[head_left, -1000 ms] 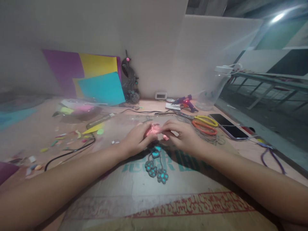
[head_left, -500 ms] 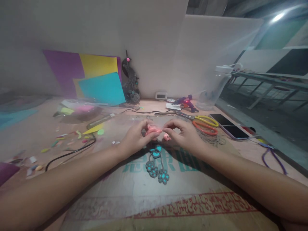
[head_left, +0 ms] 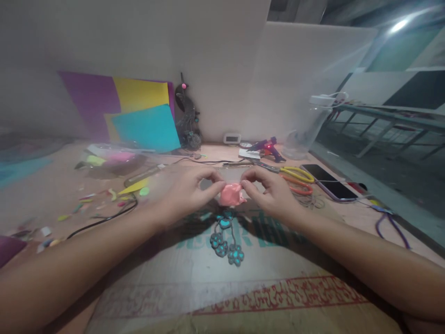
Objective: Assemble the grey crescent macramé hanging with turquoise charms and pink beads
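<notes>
A small pink foam piece (head_left: 231, 194) is pinched between both hands just above the cardboard sheet (head_left: 194, 273). My left hand (head_left: 187, 190) grips its left edge with thumb and fingertips. My right hand (head_left: 273, 192) grips its right edge the same way. Directly below the pink piece lies a teal ornament of paw shapes on cords (head_left: 225, 239), flat on the cardboard and untouched.
Yellow and orange scissors (head_left: 295, 178) and a phone (head_left: 328, 182) lie to the right, a glue gun (head_left: 266, 147) and clear jar (head_left: 306, 130) behind them. Coloured sheets (head_left: 139, 116) lean on the wall. Foam scraps (head_left: 104, 197) and a black cable (head_left: 104, 218) lie left.
Both hands have lifted slightly and drawn the pink piece up between them; it now shows as a rounded lump held at both sides instead of being half hidden under the fingers.
</notes>
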The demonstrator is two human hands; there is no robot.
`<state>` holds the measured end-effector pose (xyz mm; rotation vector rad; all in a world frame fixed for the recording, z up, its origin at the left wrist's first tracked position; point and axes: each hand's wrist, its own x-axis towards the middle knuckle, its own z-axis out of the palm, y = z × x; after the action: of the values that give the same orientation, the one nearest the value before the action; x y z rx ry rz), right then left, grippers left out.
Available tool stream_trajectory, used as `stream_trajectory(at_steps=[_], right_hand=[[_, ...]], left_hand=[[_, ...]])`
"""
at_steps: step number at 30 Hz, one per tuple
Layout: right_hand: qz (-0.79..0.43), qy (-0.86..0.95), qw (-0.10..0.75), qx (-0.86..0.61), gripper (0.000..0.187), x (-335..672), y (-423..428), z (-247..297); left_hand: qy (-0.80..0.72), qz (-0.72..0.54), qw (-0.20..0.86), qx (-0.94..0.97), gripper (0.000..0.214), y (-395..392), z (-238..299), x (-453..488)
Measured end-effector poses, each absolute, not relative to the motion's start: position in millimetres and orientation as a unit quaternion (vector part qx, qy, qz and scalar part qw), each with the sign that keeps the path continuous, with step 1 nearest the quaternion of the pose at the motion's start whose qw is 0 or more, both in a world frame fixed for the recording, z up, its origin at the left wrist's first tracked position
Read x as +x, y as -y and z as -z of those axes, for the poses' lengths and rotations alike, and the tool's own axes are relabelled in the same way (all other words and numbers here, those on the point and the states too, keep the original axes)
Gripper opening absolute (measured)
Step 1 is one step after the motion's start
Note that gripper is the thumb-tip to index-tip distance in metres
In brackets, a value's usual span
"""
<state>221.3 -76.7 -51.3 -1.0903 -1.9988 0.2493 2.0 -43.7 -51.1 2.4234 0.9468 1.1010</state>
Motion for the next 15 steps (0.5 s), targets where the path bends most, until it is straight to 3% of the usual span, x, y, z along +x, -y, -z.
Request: stream_trajectory(at_steps=[9, 15], right_hand=[[-0.142, 0.804, 0.393, -0.423, 0.011, 217, 85, 47], [-0.218, 0.765, 0.434, -0.423, 0.016, 216, 86, 49]], left_hand=[[-0.299, -0.356, 0.069, 0.883, 0.017, 49, 42, -2], [-0.320, -0.372, 0.096, 0.866, 0.014, 58, 42, 4]])
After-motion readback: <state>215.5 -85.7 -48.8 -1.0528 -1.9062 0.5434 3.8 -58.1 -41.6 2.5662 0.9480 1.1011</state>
